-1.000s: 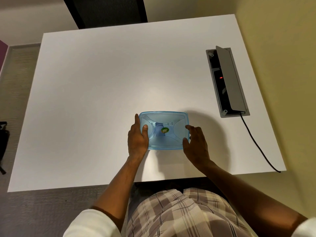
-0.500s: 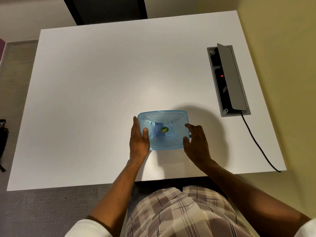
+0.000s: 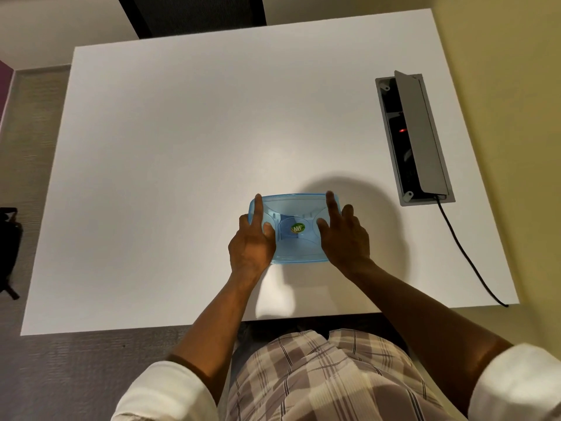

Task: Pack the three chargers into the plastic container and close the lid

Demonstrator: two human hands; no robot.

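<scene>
A translucent blue plastic container (image 3: 296, 252) sits on the white table (image 3: 182, 141) near its front edge. The lid is on it, with a green round sticker (image 3: 297, 228) in the middle. My left hand (image 3: 252, 241) lies over its left side, index finger stretched to the far left corner and thumb on the lid. My right hand (image 3: 344, 235) covers the right side the same way. Dim shapes show through the lid, but I cannot make out the chargers.
A grey socket box (image 3: 425, 138) with its flap raised is sunk into the table at the right. Its black cable (image 3: 467, 256) runs to the front right corner. A dark chair (image 3: 194, 13) stands beyond the far edge, and a black object (image 3: 9, 244) is on the floor at the left.
Both hands have slid from the container's near sides up onto the lid, index fingers now reaching its far corners. The container has stayed in place.
</scene>
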